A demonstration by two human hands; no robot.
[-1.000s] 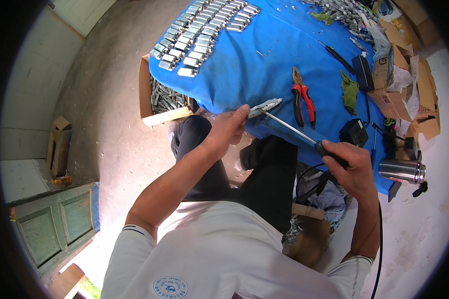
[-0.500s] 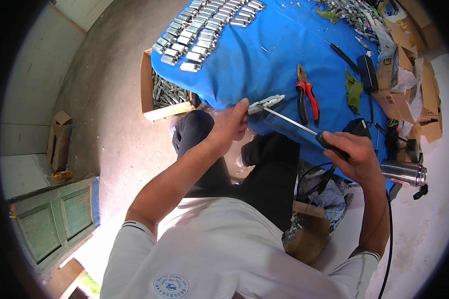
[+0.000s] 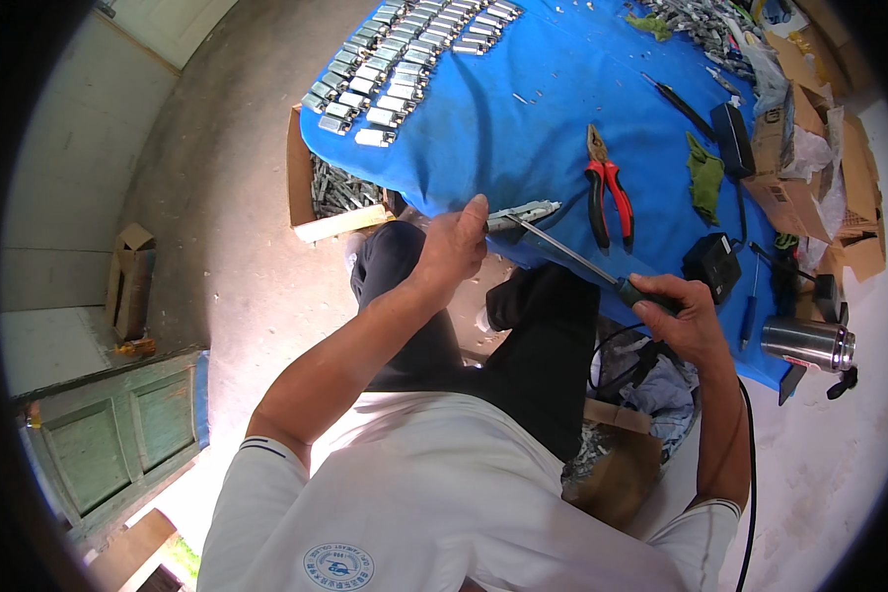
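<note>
Small grey metal fitting [image 3: 525, 213] pinched in left hand [image 3: 451, 247]; long dark-handled screwdriver [image 3: 574, 256] gripped by right hand [image 3: 683, 318] at 4 o'clock, tip touching fitting.

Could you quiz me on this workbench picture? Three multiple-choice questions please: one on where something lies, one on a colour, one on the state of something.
1. Where do the pliers lie?
A. On the blue cloth, beyond the screwdriver shaft
B. In the cardboard box on the floor
C. In the person's left hand

2. What colour are the pliers' handles?
A. Yellow
B. Red
C. Green

3. What is the right hand doing?
A. Resting open on the cloth
B. Holding the steel flask
C. Closed around the screwdriver handle

Answers:
1 A: the pliers lie flat on the blue cloth, past the screwdriver.
2 B: their handles show red against the cloth.
3 C: the right hand grips the dark handle, while the left hand holds a small grey metal part at the tip.
</note>
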